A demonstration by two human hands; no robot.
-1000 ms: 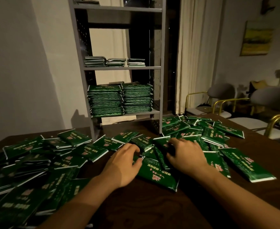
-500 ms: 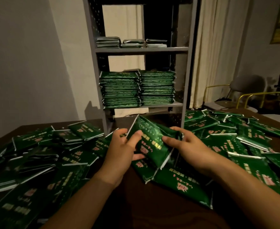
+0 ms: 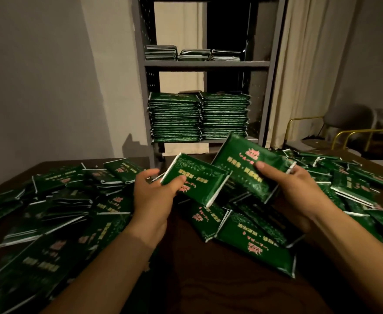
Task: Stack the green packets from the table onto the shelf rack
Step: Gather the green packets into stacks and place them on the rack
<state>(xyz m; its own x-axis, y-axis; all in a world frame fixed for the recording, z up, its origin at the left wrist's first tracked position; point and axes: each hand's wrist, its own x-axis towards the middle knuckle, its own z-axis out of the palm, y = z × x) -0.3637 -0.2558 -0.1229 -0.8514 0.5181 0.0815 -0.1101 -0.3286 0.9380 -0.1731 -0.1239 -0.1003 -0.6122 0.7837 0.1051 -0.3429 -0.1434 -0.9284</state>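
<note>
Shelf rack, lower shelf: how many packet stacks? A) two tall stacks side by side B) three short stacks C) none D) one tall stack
A: the lower shelf of the shelf rack carries two tall stacks of green packets standing side by side, while the three short piles sit on the shelf above.

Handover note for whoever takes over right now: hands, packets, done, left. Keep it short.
Left hand: holds one packet, thumb on top.
Right hand: holds a second packet, tilted, raised above the table.
Rack: two tall stacks on the lower shelf, three short stacks on the upper shelf.
Done: those stacks.
Left: shelve the two held packets, then the loose packets spread across both sides of the table.
</note>
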